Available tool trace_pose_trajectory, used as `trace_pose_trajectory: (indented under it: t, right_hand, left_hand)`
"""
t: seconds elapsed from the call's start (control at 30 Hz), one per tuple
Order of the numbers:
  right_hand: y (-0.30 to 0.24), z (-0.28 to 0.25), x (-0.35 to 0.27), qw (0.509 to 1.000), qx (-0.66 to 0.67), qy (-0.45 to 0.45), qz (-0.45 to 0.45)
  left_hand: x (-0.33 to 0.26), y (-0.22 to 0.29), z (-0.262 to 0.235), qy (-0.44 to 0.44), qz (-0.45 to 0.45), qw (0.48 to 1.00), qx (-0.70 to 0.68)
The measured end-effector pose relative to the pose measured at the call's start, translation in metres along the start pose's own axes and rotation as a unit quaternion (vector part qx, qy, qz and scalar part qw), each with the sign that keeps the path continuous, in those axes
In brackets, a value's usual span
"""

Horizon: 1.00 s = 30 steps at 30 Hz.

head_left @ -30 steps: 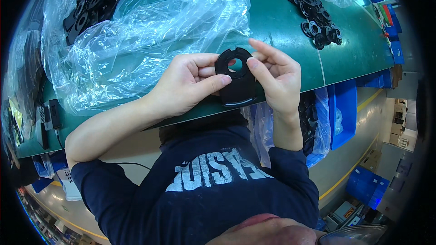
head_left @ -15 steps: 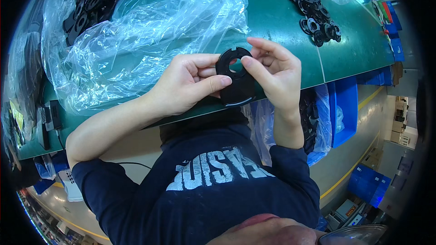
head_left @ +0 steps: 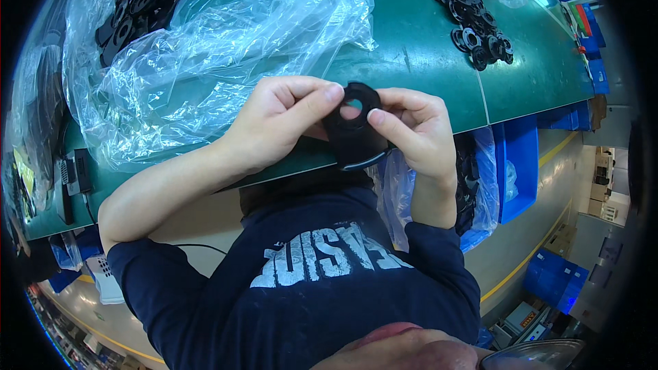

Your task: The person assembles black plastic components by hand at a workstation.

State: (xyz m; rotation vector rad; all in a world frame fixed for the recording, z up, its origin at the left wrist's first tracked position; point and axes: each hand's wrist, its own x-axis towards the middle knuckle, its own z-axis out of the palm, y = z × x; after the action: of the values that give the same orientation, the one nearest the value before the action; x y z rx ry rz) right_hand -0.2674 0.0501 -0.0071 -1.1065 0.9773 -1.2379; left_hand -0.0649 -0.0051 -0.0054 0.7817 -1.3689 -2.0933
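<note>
Between both hands, above the table's near edge, is a black plastic part (head_left: 358, 145) with a round hole in its upper end and a curved lower edge. My left hand (head_left: 282, 118) pinches its upper left rim, thumb on the face by the hole. My right hand (head_left: 416, 125) grips the right side, its thumb just beside the hole. The fingers behind the part are mostly hidden. Clear plastic bagging (head_left: 205, 89) lies spread on the table beyond my left hand.
Black flat parts (head_left: 140, 3) lie on the bagging at the far left. Small black rings (head_left: 469, 17) are heaped on the green table (head_left: 411, 62) at the far right. Below the right edge, a lined bin of black parts (head_left: 467, 181) stands beside a blue bin (head_left: 519, 171).
The part has turned slightly and come a little lower. My left thumb has shifted up to the rim beside the hole, and my right fingers have come down against the part's side.
</note>
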Motion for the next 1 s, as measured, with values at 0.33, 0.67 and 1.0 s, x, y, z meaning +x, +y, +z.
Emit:
trace_pose_trajectory:
  t: [0.33,0.67,1.0]
  right_hand:
    - [-0.007,0.01,0.009,0.986,-0.166,-0.006,0.01]
    - [0.015,0.01,-0.013,0.995,-0.089,0.028,-0.039]
    - [0.014,0.009,-0.033,0.997,-0.045,0.041,-0.038]
  left_hand:
    - [-0.004,-0.003,0.002,-0.005,0.034,0.986,0.161]
    - [-0.004,-0.007,0.002,0.026,0.072,0.992,0.098]
    - [-0.005,-0.004,0.011,-0.024,0.079,0.985,0.148]
